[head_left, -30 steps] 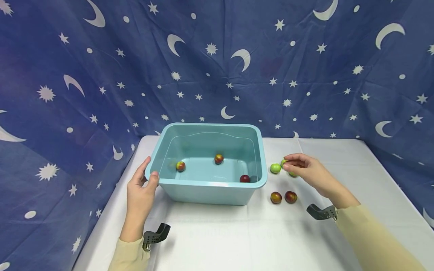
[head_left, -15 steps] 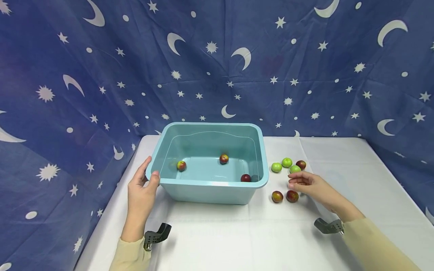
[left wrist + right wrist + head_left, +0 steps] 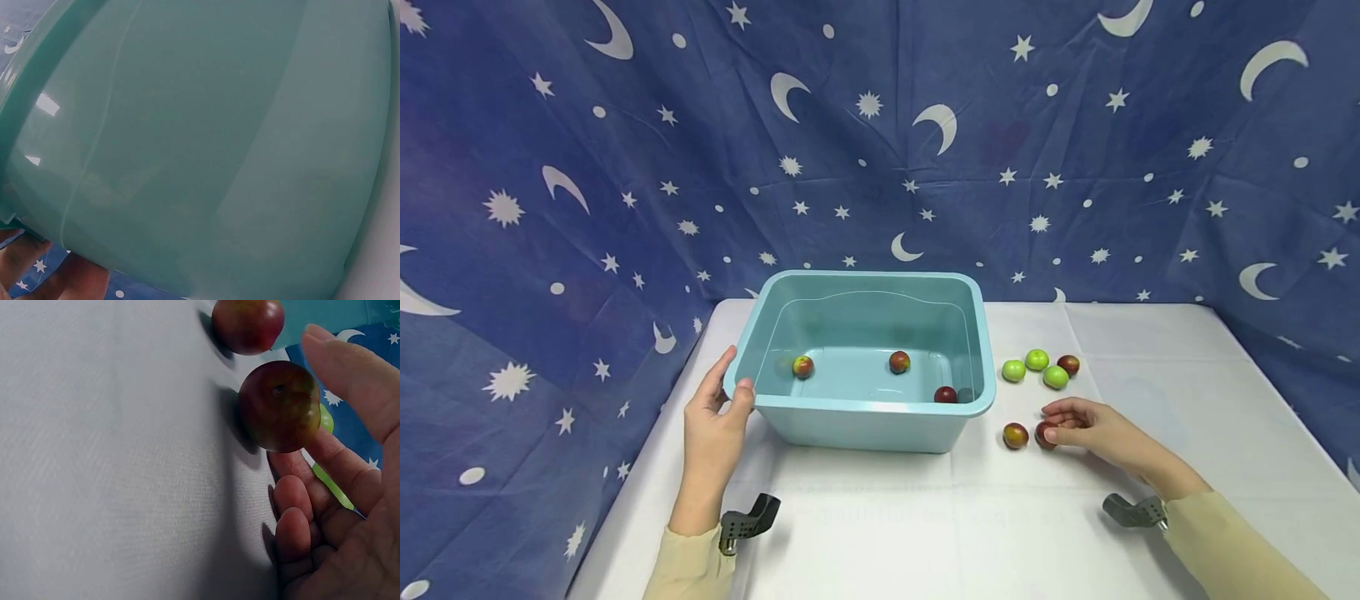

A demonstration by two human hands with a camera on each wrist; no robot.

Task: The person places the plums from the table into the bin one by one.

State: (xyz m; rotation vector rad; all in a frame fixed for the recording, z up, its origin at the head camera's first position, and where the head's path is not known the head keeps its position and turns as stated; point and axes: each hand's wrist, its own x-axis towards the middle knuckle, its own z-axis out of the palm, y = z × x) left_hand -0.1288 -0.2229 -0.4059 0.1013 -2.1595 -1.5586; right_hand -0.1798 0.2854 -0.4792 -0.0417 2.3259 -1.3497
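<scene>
My left hand (image 3: 713, 429) holds the front left corner of a light blue plastic tub (image 3: 857, 429), its thumb at the front rim and its fingers by the left rim. Several small red-and-yellow fruits lie inside the tub. My right hand (image 3: 1108, 437) is around a small dark red fruit (image 3: 278, 406) on the table. Its index finger reaches behind that fruit, while the thumb (image 3: 350, 378) stands a little apart from it in the right wrist view. Another red fruit (image 3: 1015, 435) lies just to the left, between that hand and the tub.
Beyond the right hand, several green fruits (image 3: 1056, 377) sit grouped with one dark red fruit (image 3: 1068, 364). A white cloth (image 3: 880, 517) covers the table. Behind hangs a blue curtain (image 3: 850, 183) with moons and stars.
My right hand has moved from the green fruits toward the person, down to the dark red fruit. A fruit in the tub has rolled slightly right. The left hand keeps its place.
</scene>
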